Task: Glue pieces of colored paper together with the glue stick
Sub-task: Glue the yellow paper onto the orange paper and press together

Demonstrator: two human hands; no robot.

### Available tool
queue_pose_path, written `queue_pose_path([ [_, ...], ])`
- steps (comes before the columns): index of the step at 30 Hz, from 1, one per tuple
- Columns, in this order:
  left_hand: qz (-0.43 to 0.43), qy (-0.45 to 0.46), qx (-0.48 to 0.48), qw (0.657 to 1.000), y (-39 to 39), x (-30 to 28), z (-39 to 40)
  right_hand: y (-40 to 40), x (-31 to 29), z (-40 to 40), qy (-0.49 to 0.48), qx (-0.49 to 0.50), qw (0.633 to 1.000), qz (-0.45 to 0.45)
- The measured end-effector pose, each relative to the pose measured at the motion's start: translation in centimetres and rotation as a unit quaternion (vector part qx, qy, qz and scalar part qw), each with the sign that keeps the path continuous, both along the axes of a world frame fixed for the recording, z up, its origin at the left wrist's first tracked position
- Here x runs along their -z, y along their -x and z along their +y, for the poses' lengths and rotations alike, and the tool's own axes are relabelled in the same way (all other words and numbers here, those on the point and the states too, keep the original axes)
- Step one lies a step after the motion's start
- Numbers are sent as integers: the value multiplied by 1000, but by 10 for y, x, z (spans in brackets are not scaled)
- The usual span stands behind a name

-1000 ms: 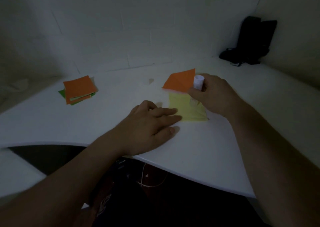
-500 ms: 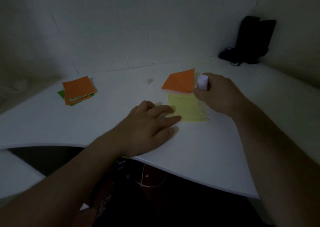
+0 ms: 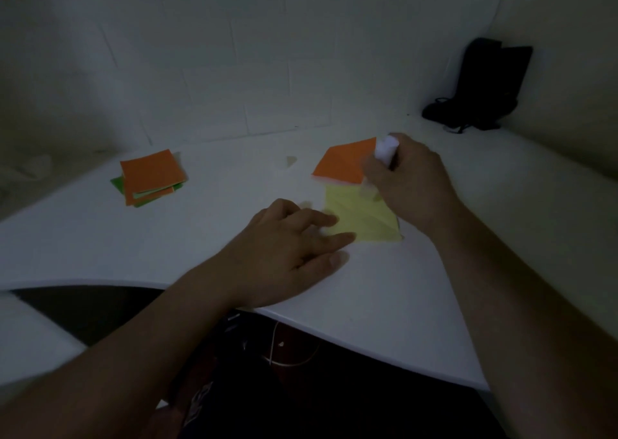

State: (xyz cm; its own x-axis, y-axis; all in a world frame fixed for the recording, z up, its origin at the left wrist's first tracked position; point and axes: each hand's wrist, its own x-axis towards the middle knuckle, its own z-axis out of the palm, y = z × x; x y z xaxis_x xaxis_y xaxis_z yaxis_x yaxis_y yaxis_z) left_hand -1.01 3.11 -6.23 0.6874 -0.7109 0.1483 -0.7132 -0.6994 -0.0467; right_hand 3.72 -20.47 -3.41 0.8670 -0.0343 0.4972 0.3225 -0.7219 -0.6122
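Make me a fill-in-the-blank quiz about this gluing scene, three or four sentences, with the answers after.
1. The right hand holds the ______.
2. The left hand presses its fingers on the corner of the ______ paper.
3. The orange paper overlaps that sheet's ______ edge.
4. The top sheet of the spare paper stack is ______.

Answers: glue stick; yellow; far; orange
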Motion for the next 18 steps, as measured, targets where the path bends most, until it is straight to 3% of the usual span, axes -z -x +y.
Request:
queue_pose_path([
  [9, -8, 11, -9, 1000, 4, 0, -1, -2, 11, 19, 34, -58, 995, 71],
  [18, -3, 23, -8, 1000, 5, 2, 0, 1, 11, 21, 42, -54, 996, 63],
])
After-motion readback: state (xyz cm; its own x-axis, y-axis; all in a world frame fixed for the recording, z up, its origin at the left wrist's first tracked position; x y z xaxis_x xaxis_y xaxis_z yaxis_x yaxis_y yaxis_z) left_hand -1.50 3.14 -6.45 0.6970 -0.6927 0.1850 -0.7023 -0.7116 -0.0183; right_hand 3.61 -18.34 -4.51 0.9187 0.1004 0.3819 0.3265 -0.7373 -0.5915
